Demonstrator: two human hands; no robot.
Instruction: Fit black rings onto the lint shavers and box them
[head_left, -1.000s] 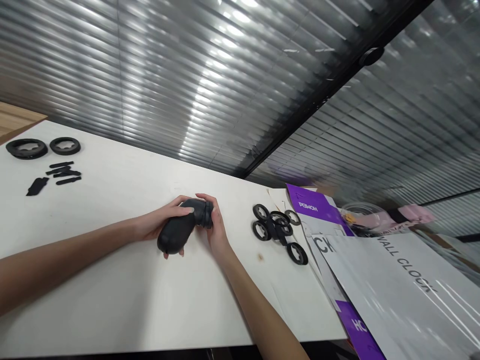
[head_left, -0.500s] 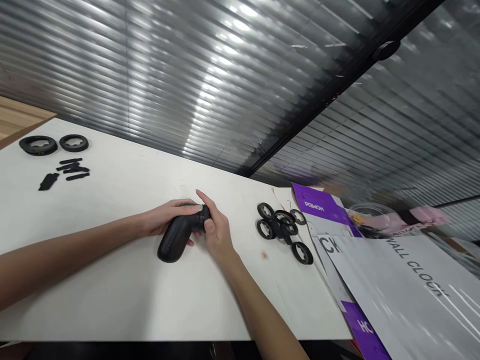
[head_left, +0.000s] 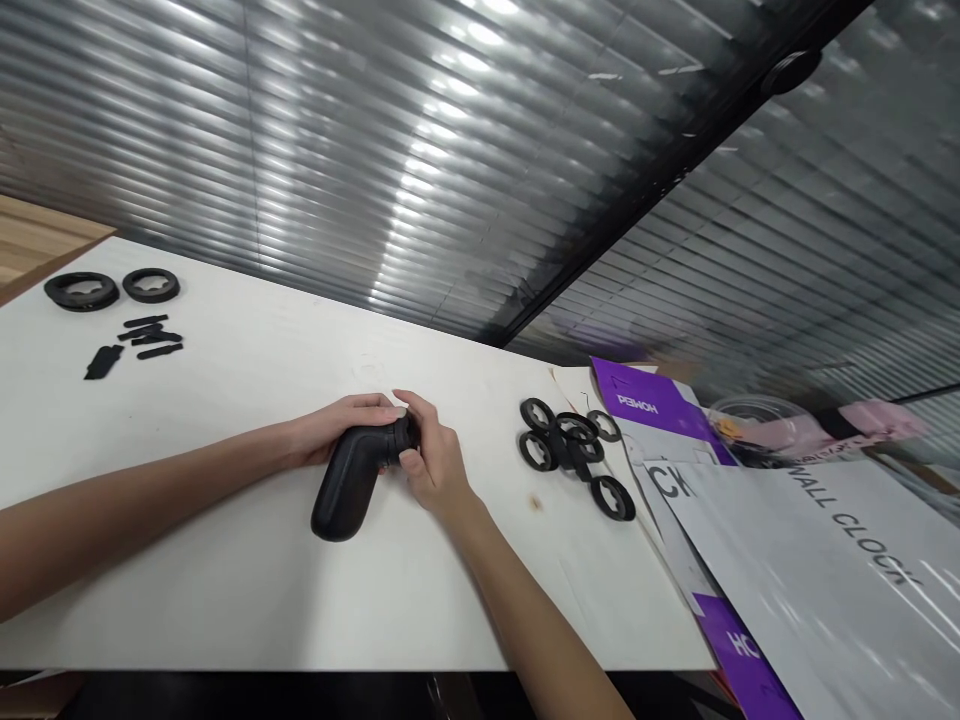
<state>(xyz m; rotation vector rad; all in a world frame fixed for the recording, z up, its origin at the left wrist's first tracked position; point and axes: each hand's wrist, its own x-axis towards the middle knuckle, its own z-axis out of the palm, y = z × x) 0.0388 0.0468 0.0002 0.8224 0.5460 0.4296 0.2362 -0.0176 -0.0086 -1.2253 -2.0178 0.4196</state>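
Note:
A black angled device (head_left: 349, 485) with a rounded handle is held over the white table (head_left: 225, 590), its handle pointing toward the near edge. My left hand (head_left: 330, 428) is wrapped round its upper part, thumb along the top. At the device's round end, my right hand (head_left: 436, 455) grips with thumb and fingers. The right fingertips are partly hidden behind that end. Several black rings (head_left: 613, 498) lie clustered on the right side of the table, around small black pieces.
At the far left lie more black rings (head_left: 151, 285) and several flat black strips (head_left: 160, 351). On the right are purple and white printed sheets (head_left: 637, 392), a large white "WALL CLOCK" package (head_left: 832, 580) and a pink wrapped item (head_left: 877, 420). Corrugated metal (head_left: 337, 150) stands behind the table.
The device's handle has swung slightly toward the near edge, and my right fingers have curled in closer round its end. The camera view has shifted a little.

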